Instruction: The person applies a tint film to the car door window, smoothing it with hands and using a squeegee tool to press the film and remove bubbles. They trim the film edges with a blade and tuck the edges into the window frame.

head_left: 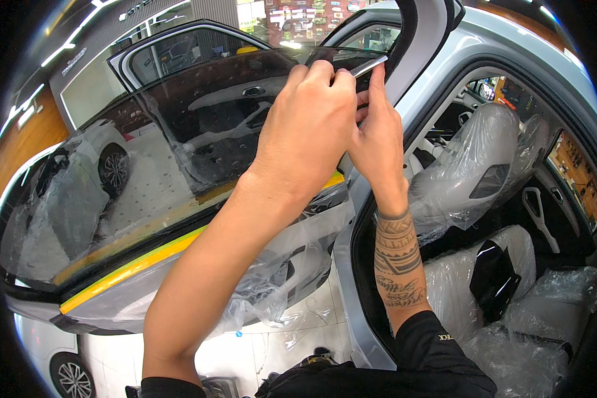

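Dark tinted glass (186,119) in an open car door spans the upper left, its surface spotted, with a yellow strip (132,272) along its lower edge. My left hand (312,119) is at the glass's upper part, fingers curled over; what they hold is hidden. Just right of it, my right hand (375,132) grips a thin silver strip-like tool (368,65), index finger raised at its end and other fingers bent behind my left hand.
The pale car's door frame (421,66) rises beside my right hand. Plastic-covered seats (471,159) fill the opening at right. Clear sheeting (278,278) drapes the door below the glass. A white car's wheel (73,378) is at lower left, on a tiled floor (113,358).
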Action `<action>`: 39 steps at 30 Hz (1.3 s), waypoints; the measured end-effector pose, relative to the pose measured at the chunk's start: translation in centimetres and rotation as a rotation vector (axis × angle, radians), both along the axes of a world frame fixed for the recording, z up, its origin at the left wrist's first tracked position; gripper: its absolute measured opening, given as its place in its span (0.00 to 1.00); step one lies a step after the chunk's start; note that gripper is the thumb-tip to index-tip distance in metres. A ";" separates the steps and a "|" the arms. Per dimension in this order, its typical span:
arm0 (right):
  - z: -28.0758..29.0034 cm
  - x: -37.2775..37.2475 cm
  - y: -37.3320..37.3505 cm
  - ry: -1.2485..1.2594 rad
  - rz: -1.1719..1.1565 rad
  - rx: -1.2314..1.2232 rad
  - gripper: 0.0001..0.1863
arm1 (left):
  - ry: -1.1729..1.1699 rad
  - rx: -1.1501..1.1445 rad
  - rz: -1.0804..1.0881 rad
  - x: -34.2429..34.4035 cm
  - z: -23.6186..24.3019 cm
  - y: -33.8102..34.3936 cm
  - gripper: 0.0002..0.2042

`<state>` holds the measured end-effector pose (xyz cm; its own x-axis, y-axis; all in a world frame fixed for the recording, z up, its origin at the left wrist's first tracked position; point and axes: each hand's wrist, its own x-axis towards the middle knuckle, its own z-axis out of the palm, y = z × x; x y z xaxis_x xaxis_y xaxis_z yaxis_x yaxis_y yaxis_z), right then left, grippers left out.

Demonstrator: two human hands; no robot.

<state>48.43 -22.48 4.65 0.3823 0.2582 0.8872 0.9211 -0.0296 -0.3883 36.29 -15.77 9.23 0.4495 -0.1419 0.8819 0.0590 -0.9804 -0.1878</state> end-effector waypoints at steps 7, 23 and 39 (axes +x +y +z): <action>-0.1 0.2 -0.1 -0.012 -0.022 -0.009 0.45 | 0.004 0.040 0.021 0.2 -0.1 0.0 0.10; -0.1 0.2 0.1 -0.015 -0.032 -0.001 0.45 | -0.007 0.100 0.042 0.0 0.4 0.0 0.10; 0.0 0.2 0.3 -0.046 -0.034 -0.003 0.48 | 0.052 0.061 0.174 0.0 1.7 -1.6 0.12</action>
